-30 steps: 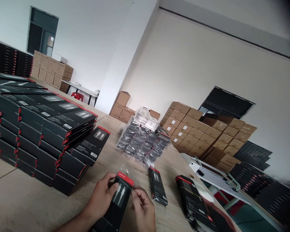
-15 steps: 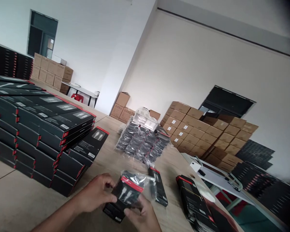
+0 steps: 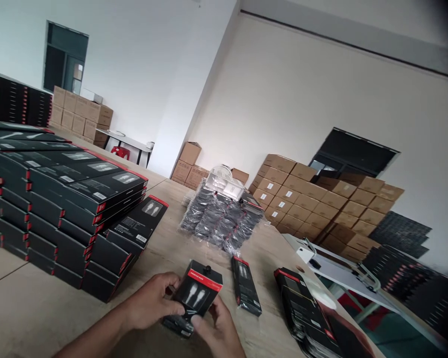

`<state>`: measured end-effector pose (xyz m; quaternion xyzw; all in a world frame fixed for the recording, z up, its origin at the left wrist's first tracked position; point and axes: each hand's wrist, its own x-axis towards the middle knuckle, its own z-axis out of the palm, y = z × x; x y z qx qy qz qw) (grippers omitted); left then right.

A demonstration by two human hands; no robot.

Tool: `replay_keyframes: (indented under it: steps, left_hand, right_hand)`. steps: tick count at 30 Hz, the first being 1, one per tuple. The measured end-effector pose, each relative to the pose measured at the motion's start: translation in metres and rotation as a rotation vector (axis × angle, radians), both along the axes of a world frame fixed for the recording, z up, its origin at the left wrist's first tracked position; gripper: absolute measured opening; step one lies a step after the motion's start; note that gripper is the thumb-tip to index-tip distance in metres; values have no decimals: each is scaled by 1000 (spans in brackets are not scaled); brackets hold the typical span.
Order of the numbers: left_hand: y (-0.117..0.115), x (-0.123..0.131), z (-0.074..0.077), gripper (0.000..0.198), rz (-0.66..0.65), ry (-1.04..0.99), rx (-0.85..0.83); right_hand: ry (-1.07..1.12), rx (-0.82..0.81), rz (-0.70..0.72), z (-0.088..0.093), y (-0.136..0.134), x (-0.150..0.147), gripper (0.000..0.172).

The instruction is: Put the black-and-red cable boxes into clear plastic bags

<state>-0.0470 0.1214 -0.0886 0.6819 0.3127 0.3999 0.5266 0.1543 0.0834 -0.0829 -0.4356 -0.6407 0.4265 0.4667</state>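
Note:
A black and red cable box [image 3: 201,288] with white connectors pictured on its front is held over the near part of the table. My left hand [image 3: 153,301] grips its left side, thumb across the front. From the right, my right hand [image 3: 220,330] closes round it with the thumb on the lower front; its other fingers are partly hidden behind the box. A small dark round piece shows at the box's top. Just right of my hands lies a slim black box [image 3: 246,286], apart from them.
Stacked black boxes [image 3: 70,219] fill the left of the wooden table [image 3: 164,253]. Plastic-wrapped packs [image 3: 216,219] carry a white tray [image 3: 226,185] farther back. Flat black packages [image 3: 306,308] lie at the right edge. Cartons [image 3: 298,194] line the wall beyond a white side table [image 3: 339,278].
Loose clear plastic that stuck out at the box's upper right no longer shows there. The box's top face is now visible. Both hands keep their hold, nearly in place.

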Motion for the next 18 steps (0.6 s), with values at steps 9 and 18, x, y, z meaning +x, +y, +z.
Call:
replay_keyframes:
  steps: [9,18]
  left_hand:
    - [-19,26,-3,60,-177,-74,-151]
    - [-23,30,-1,47,48,149,-9]
  right_hand:
    - [549,-168,-270,1,8,6,25]
    - [483,-134,-459,-5,10,0,54]
